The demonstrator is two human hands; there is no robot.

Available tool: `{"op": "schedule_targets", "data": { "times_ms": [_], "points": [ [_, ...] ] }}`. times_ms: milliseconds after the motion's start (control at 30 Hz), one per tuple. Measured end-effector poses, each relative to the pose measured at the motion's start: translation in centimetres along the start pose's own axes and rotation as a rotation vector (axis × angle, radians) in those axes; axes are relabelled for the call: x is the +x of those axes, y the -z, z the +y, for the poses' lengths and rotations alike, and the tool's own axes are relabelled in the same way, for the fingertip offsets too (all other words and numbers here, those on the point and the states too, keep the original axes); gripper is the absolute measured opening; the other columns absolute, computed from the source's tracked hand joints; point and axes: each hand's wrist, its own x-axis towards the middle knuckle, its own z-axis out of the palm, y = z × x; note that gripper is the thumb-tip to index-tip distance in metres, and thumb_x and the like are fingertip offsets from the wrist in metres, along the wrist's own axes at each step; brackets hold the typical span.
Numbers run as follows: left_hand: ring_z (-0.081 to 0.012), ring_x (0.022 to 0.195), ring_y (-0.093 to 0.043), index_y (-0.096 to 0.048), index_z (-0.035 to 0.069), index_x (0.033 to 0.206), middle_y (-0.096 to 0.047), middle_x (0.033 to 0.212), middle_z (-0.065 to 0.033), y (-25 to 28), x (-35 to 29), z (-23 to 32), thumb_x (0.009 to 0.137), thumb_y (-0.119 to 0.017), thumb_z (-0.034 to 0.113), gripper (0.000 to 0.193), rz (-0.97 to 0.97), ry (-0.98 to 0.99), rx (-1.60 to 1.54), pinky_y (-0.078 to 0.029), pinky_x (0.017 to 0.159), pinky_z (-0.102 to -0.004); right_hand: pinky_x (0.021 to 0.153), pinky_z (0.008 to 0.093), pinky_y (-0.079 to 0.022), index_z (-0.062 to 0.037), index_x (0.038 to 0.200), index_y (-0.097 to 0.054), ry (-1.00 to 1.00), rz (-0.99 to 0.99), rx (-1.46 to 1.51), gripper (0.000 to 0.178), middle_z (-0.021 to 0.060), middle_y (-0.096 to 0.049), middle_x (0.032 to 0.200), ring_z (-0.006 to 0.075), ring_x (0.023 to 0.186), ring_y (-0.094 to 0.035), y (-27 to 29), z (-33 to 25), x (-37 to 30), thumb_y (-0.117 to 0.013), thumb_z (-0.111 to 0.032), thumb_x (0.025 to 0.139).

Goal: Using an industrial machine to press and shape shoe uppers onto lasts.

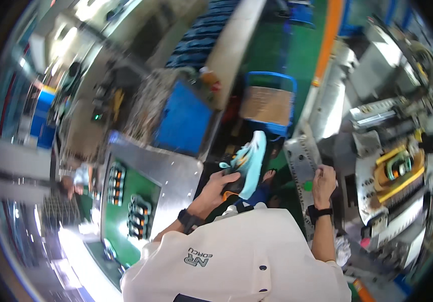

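My left hand [220,182] grips a light blue sports shoe [249,160] by its heel end, holding it up in front of my chest with the sole turned to the right. My right hand [323,182] rests against the edge of a grey metal machine panel [301,161] to the right of the shoe. Whether that hand holds anything is hidden by its back. Both wrists carry black bands. My white shirt fills the lower middle of the view.
A green conveyor [126,201] carrying several dark shoes runs at lower left beside a steel surface [171,168]. A blue cart with a cardboard box [267,103] stands ahead. A machine with a yellow fixture [398,168] fills the right. Another person [75,178] stands at far left.
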Motion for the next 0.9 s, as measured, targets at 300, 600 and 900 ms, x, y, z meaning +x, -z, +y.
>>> {"op": "schedule_targets", "data": {
  "times_ms": [300, 600, 900],
  "points": [
    [-0.018, 0.086, -0.068, -0.065, -0.004, 0.107, -0.069, 0.098, -0.0089, 11.1, -6.8, -4.6, 0.088, -0.066, 0.013, 0.025, 0.363, -0.222, 0.066, -0.056, 0.074, -0.0282, 0.085, 0.0435, -0.045, -0.003, 0.098, -0.062, 0.108, -0.06, -0.053, 0.014, 0.0173, -0.059, 0.096, 0.0356, 0.094, -0.057, -8.6, 8.4, -1.7, -0.059, -0.007, 0.085],
    [-0.0236, 0.075, -0.068, -0.062, -0.003, 0.1, -0.065, 0.09, -0.0113, 31.5, -6.8, -6.7, 0.078, -0.076, 0.01, 0.029, 0.792, -0.323, -0.547, -0.058, 0.065, -0.0354, 0.084, 0.0344, -0.049, 0.0019, 0.107, -0.061, 0.088, 0.048, 0.311, 0.018, 0.0157, -0.064, 0.103, 0.0273, 0.095, -0.063, -6.3, -7.8, 11.6, -0.054, -0.002, 0.091],
    [-0.0324, 0.087, -0.065, -0.057, -0.003, 0.114, -0.064, 0.104, -0.0179, 48.1, 2.7, -15.4, 0.074, -0.074, 0.015, 0.047, 1.369, -0.452, 0.241, -0.055, 0.074, -0.0435, 0.078, 0.0437, -0.05, -0.004, 0.089, -0.068, -0.048, -0.002, -0.157, 0.017, 0.0182, -0.067, 0.088, 0.0339, 0.085, -0.065, -12.0, -10.9, 6.8, -0.062, -0.019, 0.084]
  ]
}}
